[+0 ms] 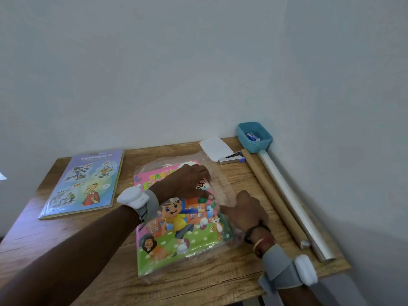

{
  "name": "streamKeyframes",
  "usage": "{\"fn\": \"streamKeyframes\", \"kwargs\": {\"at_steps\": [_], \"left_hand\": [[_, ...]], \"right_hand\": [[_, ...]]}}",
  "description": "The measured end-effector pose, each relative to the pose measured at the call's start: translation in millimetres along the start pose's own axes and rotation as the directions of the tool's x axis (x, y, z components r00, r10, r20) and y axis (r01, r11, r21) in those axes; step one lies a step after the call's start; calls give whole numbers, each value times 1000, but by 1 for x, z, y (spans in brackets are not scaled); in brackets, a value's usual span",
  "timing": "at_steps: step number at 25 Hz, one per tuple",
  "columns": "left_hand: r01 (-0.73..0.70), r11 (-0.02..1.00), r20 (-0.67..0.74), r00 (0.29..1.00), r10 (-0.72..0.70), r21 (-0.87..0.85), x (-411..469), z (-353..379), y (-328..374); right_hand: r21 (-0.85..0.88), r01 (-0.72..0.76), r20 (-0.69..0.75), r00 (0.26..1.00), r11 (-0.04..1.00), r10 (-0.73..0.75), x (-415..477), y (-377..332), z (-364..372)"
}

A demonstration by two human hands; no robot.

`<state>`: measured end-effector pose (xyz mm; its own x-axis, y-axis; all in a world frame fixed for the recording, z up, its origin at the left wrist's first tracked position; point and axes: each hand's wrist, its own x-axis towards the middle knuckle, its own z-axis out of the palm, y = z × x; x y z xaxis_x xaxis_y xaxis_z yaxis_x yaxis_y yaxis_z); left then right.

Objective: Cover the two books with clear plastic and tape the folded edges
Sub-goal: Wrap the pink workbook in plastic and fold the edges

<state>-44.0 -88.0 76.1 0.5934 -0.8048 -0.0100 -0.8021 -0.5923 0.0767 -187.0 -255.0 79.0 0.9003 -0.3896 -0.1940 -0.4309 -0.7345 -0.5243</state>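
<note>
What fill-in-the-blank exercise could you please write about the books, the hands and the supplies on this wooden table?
1. The lavender paperback book lies to the ____ of the pink-and-green cartoon book.
2. The left hand and right hand meet at the clear plastic sheet along the cartoon book's ____ edge.
3. The small blue-and-white box lies ____ the teal plastic tub.

Missing words: left; right; inside.
</note>
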Motion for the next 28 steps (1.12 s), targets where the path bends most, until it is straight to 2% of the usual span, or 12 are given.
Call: {"fn": "streamKeyframes", "kwargs": {"at_steps": [4,6,8,10,12,14,16,18,20,23,25,28], "left_hand": [[48,961,-81,996,-27,274,-20,3,-10],[91,920,-129,991,-44,381,-34,6,-13],[146,897,-126,987,-102,418,-51,4,-10],[214,883,-102,977,-188,418,-67,0,-6],[317,877,-111,948,-297,361,-87,4,-3],[397,877,-167,917,-363,270,-104,11,1],[449,873,-251,882,-399,192,-122,20,-4],[506,855,-320,833,-451,112,-135,27,-14],[524,847,-364,808,-464,85,-142,31,-23],[492,869,-329,830,-450,52,-138,34,-26],[483,875,-304,837,-456,18,-131,33,-24],[480,878,-296,838,-459,-5,-124,28,-25]], "right_hand": [[92,-32,-68,997,995,39,44,13,4],[76,34,-52,998,997,-30,65,8,5],[44,118,-52,992,992,-116,83,-5,5],[31,210,-66,976,977,-208,96,-22,5],[-15,363,-5,932,932,-363,104,-40,7],[-11,459,75,886,889,-457,109,-53,10],[51,491,35,869,870,-493,112,-61,11],[132,440,-79,898,888,-433,108,-61,12],[201,348,-185,932,916,-313,96,-53,10],[314,227,-313,941,922,-125,68,-33,6],[389,147,-344,939,910,-4,56,-21,6],[405,179,-348,937,897,-29,54,-11,10]]}}
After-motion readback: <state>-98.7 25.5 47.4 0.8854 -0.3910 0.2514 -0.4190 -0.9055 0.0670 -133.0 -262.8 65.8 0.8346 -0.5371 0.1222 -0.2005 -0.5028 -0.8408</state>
